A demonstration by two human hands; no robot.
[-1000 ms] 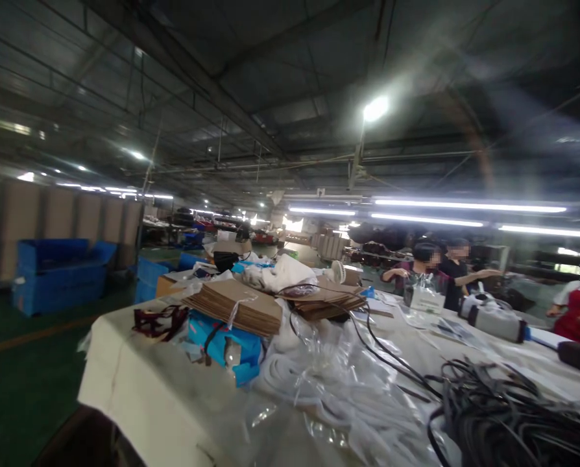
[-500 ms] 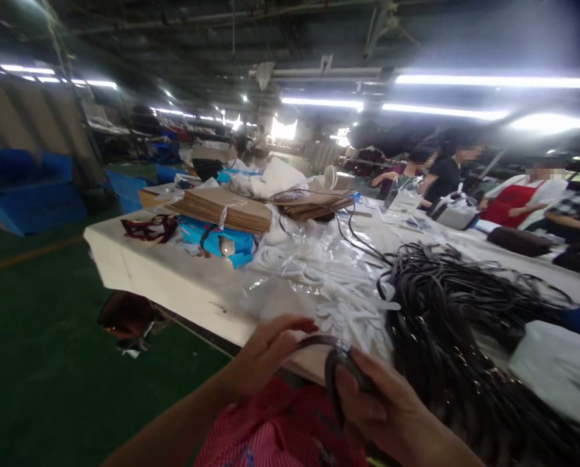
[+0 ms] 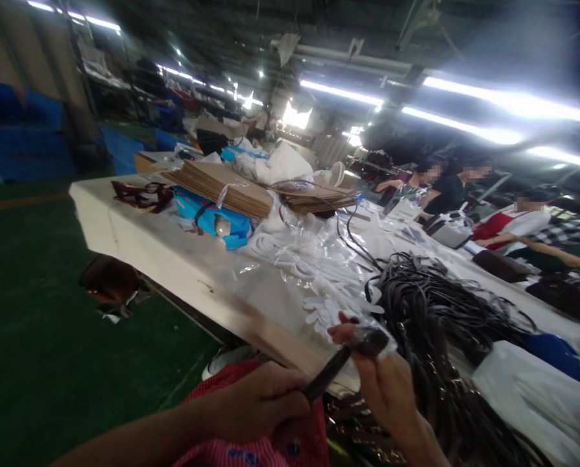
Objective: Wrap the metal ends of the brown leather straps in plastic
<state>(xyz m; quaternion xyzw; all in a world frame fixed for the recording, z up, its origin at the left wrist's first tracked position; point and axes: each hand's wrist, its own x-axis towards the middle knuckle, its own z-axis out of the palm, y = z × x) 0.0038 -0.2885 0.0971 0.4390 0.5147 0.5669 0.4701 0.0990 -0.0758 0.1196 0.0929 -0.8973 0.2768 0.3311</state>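
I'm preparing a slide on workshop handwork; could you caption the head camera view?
Left hand and right hand hold a dark strap beside a table bearing cardboard and a heap of straps.

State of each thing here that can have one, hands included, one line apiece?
Left hand: closed on the dark strap
Right hand: holding it too
Dark strap: straight between the hands
Strap pile: tangled
Cardboard sheets: stacked
Blue package: partly under sheets
Tube lights: lit

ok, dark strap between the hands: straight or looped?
Straight: the dark strap shows no bend between the left hand and right hand. Whether it's taut, cannot tell.
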